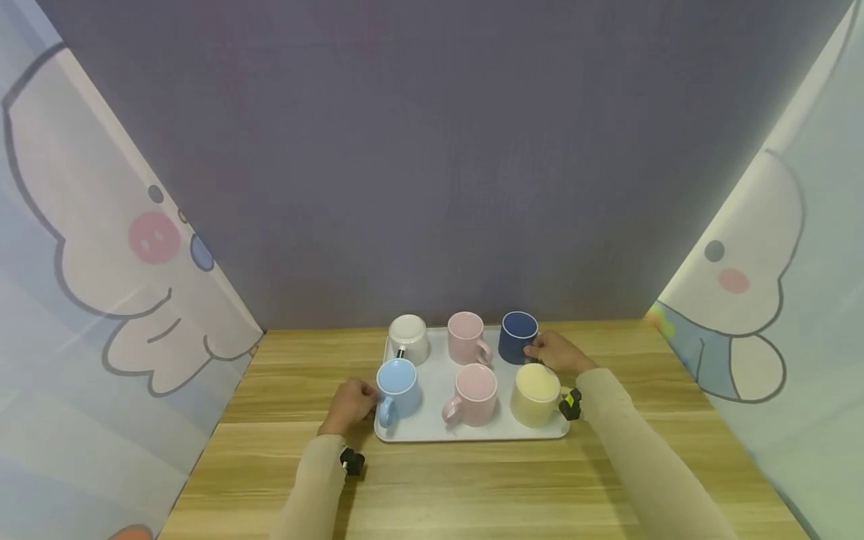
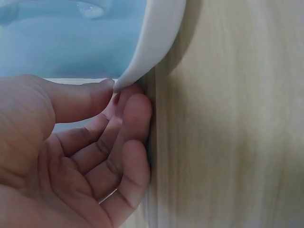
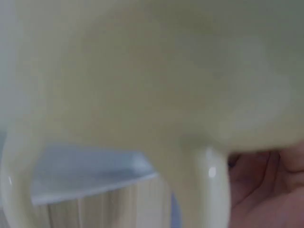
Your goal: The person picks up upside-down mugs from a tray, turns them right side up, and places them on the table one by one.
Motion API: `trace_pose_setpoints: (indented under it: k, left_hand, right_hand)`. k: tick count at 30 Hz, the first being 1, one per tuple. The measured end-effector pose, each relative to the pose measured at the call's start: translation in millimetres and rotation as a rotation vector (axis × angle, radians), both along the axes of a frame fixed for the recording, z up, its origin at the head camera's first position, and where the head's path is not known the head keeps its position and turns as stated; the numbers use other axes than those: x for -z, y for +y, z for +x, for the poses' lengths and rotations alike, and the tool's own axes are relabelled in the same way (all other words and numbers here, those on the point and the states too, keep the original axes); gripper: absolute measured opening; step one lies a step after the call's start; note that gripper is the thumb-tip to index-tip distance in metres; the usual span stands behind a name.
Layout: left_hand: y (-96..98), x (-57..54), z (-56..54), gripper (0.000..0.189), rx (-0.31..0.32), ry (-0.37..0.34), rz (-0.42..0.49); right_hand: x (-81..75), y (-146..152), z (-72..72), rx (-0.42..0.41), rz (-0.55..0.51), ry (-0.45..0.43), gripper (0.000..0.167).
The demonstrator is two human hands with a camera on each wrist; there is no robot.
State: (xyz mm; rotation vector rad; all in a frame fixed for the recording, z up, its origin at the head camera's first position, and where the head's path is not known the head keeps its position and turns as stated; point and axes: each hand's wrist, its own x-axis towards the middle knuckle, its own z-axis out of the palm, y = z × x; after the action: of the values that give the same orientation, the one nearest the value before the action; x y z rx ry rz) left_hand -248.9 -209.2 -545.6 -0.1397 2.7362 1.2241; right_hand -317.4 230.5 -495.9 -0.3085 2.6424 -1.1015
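Note:
A white tray (image 1: 435, 429) on the wooden table bears several mugs. My left hand (image 1: 351, 405) is at its left edge; in the left wrist view the thumb (image 2: 88, 99) and curled fingers pinch the tray's rim (image 2: 159, 42), beside the light blue mug (image 1: 398, 390). My right hand (image 1: 559, 352) reaches over the tray's right side and grips the dark blue mug (image 1: 516, 341) at its right side, where the handle is hidden. Just below that hand stands the yellow mug (image 1: 533, 401), whose body and handle (image 3: 211, 190) fill much of the right wrist view.
At the tray's back left sits a white mug (image 1: 412, 341). Two pink mugs occupy the middle, one pink mug (image 1: 466, 339) behind and another pink mug (image 1: 475, 397) in front. A grey wall (image 1: 432, 165) rises behind the table (image 1: 472, 495), with cartoon-printed panels on both sides.

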Motion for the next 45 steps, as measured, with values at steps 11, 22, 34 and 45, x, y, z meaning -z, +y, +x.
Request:
trace_pose_setpoints:
  k: [11,22,34,45]
  left_hand:
    - [-0.8,-1.5,-2.2,0.015,-0.015,-0.033,-0.017]
    - [1.2,-0.3,-1.7,0.014,-0.016,-0.033,-0.029]
    - [1.6,-1.1,-0.7,0.015,-0.017,-0.056,-0.009]
    - [1.2,2.0,0.5,0.015,-0.024,-0.035,-0.007]
  right_hand:
    - [0.4,-2,3.2,0.15,-0.187,-0.132,0.025]
    - [-5.9,-1,10.3,0.197,-0.104,-0.003,0.025]
    - [-23.3,-3,19.3,0.235,-0.126,0.076,0.027]
    - [-45.2,-19,26.7,0.274,-0.175,0.142,0.024]
